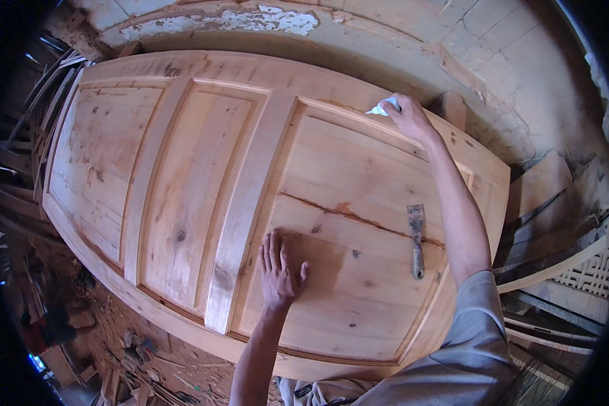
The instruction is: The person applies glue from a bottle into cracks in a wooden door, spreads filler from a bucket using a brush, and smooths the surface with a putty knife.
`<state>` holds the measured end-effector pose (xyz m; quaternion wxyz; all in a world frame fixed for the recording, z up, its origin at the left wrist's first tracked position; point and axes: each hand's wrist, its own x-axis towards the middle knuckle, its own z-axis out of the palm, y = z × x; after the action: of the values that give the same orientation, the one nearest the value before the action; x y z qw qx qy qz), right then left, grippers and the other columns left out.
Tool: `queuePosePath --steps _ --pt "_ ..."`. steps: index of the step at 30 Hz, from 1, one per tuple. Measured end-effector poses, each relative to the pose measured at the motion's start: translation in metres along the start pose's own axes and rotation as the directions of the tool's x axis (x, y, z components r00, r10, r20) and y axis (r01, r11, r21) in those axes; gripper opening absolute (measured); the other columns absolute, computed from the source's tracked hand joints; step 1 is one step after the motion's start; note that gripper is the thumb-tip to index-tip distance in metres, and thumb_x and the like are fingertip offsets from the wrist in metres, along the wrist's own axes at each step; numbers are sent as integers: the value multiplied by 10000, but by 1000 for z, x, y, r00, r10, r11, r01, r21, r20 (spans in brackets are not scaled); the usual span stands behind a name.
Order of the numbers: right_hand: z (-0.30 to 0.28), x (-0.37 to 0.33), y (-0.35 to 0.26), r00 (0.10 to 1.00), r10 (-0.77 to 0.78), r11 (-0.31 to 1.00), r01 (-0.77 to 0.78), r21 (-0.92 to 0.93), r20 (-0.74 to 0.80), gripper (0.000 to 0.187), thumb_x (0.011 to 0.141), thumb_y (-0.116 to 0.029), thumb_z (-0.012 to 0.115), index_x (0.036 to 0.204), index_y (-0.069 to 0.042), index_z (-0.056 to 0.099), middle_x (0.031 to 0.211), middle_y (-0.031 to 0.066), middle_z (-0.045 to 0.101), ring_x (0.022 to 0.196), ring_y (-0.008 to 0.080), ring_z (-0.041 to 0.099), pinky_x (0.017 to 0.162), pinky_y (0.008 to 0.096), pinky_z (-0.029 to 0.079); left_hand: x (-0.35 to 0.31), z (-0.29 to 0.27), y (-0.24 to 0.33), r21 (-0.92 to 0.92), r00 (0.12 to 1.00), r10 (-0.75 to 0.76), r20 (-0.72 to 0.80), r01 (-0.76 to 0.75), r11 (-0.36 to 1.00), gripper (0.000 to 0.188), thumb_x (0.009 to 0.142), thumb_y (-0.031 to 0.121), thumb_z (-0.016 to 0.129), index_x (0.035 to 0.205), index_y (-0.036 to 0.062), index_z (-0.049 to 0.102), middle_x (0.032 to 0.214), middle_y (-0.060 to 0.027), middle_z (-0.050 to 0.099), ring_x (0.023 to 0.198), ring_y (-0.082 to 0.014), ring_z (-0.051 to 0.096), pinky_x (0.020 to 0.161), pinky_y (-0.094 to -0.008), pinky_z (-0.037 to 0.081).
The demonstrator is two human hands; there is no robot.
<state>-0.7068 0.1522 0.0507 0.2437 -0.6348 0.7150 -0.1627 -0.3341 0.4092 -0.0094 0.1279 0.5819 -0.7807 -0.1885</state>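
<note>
A panelled wooden door (250, 166) lies flat before me. My right hand (407, 118) reaches to its far edge, closed around a small white squeeze bottle (387, 106) whose narrow nozzle points left, by the far frame moulding. My left hand (280, 274) rests flat on the large right panel, fingers stretched out and holding nothing. A putty knife (416, 240) with a stained blade lies on that panel, below my right forearm. A dark brown filled crack (362, 218) runs across the panel between my left hand and the knife.
Behind the door stands a wall with peeling paint (216, 24). Wood offcuts (538, 186) and curved strips lean at the right, near a patterned white lattice (592, 271). Timber pieces (24, 176) are stacked at the left. Shavings and scraps cover the floor (115, 318) at the lower left.
</note>
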Motion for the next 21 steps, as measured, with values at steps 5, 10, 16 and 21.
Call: queuePosePath --steps 5,10,16,21 --pt "-1 -3 14 997 -46 998 48 43 -59 348 938 -320 603 960 24 650 826 206 662 760 314 639 708 433 473 0 0 0 18 1000 -7 11 7 1000 717 938 470 512 1414 -44 360 1517 -261 299 1426 -423 261 1163 -542 211" --pt "-12 -6 28 995 9 999 -4 46 -101 363 935 -348 612 932 13 650 753 170 635 683 255 588 657 404 454 0 2 -1 22 1000 3 0 -3 1000 719 943 480 500 1420 -38 356 1514 -260 305 1422 -430 265 1159 -544 218" --pt "-7 -8 43 995 -15 999 19 38 -102 378 936 -352 609 927 23 651 764 175 652 699 262 612 665 402 464 1 1 1 8 1000 10 -10 -10 1000 722 948 484 482 1431 -34 343 1514 -265 301 1418 -434 271 1157 -545 221" --pt "-8 -13 42 995 20 1000 -18 21 -94 391 939 -359 605 954 29 648 845 201 675 770 288 641 710 413 473 2 -1 2 -16 1000 6 -2 -6 1000 680 957 460 448 1419 -29 347 1499 -291 301 1394 -470 279 1154 -562 209"
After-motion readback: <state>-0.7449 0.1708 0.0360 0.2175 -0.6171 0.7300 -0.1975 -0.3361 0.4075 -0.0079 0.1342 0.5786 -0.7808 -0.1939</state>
